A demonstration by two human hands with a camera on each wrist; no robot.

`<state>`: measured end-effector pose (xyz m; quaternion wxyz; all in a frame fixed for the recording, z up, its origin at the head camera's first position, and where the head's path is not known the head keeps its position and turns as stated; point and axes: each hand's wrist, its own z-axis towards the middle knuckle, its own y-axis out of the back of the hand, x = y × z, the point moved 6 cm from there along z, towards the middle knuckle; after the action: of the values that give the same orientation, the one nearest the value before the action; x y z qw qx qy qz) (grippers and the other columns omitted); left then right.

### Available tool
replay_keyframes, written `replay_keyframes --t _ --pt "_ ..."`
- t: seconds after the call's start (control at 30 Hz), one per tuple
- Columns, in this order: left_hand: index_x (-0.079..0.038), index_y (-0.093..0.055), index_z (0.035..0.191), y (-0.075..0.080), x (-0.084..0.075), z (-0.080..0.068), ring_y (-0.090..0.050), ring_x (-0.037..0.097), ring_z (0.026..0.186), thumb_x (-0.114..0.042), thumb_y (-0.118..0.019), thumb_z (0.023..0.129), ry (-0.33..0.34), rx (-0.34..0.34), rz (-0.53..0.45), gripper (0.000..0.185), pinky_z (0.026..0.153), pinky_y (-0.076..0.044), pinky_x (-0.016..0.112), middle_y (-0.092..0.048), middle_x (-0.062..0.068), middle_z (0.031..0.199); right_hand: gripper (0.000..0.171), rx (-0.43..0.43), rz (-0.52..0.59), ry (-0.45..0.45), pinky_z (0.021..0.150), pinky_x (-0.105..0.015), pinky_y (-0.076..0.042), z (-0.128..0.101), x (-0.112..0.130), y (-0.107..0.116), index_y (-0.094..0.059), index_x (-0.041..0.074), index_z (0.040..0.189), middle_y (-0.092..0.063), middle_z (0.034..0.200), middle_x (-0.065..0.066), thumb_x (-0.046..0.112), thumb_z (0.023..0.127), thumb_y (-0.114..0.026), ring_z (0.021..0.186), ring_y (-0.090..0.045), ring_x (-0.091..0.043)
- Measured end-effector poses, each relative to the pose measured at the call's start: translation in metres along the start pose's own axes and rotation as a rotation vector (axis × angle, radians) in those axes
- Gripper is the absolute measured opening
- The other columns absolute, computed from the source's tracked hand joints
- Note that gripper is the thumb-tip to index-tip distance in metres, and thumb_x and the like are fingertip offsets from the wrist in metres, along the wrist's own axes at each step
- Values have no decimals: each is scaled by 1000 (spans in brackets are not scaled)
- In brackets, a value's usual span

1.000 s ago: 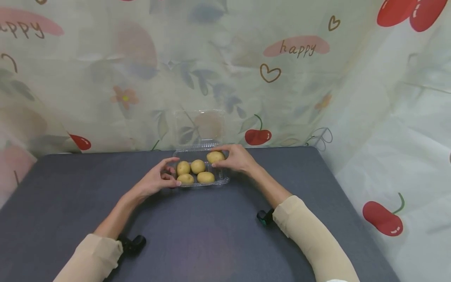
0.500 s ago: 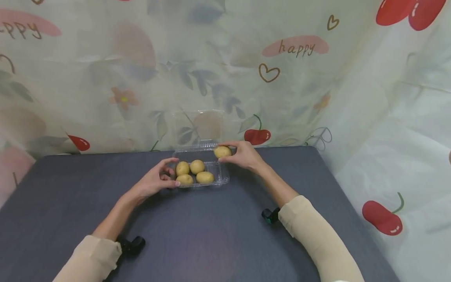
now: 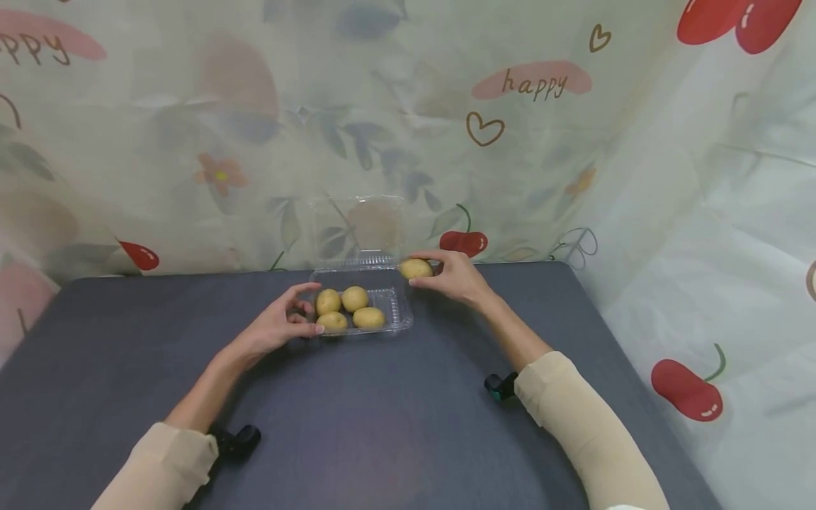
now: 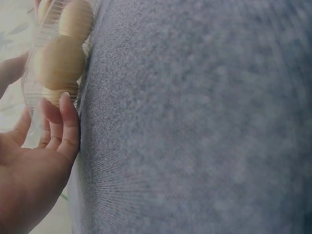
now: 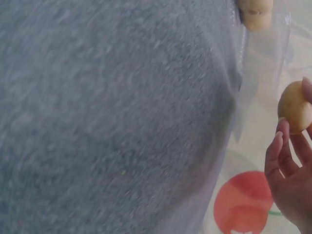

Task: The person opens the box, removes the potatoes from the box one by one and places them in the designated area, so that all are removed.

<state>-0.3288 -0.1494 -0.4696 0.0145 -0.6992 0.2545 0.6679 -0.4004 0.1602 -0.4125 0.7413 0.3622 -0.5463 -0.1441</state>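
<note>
Right hand grips a potato — now lifted out of the tray the left hand holds.

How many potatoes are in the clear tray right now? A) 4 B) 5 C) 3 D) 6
A: four potatoes lie in the tray; a fifth potato is in the right hand, off past the tray's far right corner.
</note>
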Motion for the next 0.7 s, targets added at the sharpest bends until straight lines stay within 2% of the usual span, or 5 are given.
replay_keyframes --t 0.47,0.57,0.7 --pt "-19 -28 155 -1 2 1 -58 26 91 -26 -79 87 24 11 1 85 78 -46 39 -46 19 122 54 0 -28 -13 61 -36 -47 -9 -27 14 -65 17 134 -66 117 1 35 85 -80 68 -61 -22" --pt "-19 -28 155 0 1 1 -58 26 90 -25 -79 87 28 11 -2 85 78 -46 39 -46 19 121 53 2 -39 -26 68 -35 -50 -8 -33 17 -64 18 134 -64 122 -1 32 86 -80 79 -64 -20" --pt "-19 -29 155 1 2 1 -58 25 89 -25 -78 88 24 10 -2 84 78 -47 38 -47 19 120 52 8 -21 -17 78 -36 -52 -8 -37 20 -64 16 134 -62 126 -6 22 85 -81 96 -67 -24"
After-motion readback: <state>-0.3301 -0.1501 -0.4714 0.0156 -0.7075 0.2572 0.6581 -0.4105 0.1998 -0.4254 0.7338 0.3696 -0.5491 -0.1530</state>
